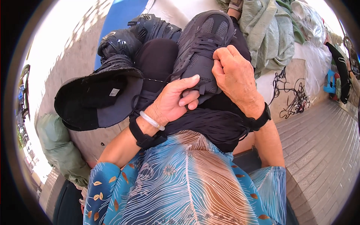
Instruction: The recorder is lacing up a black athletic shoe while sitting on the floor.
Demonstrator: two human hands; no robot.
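Observation:
A dark grey mesh shoe upper [198,56] lies across my lap, its toe pointing away from me, with a black shoelace [204,43] threaded through its eyelets. My right hand [236,77] is closed in a pinch at the upper's right edge, beside the lacing, on what looks like the lace. My left hand [174,95] rests against the upper's near left side, thumb stretched over it and fingers curled in; whatever they hold is hidden. Under my wrists a bundle of black laces [210,125] lies across my lap. A thin lace runs left from the left hand.
At the left, a nested stack of shoe uppers [99,97] shows its dark opening. More dark uppers [150,28] lie beyond my knee. Green-grey sacks [266,37] stand far right, near tangled black cords [292,93] on the ground. A green bag [62,144] sits at the left.

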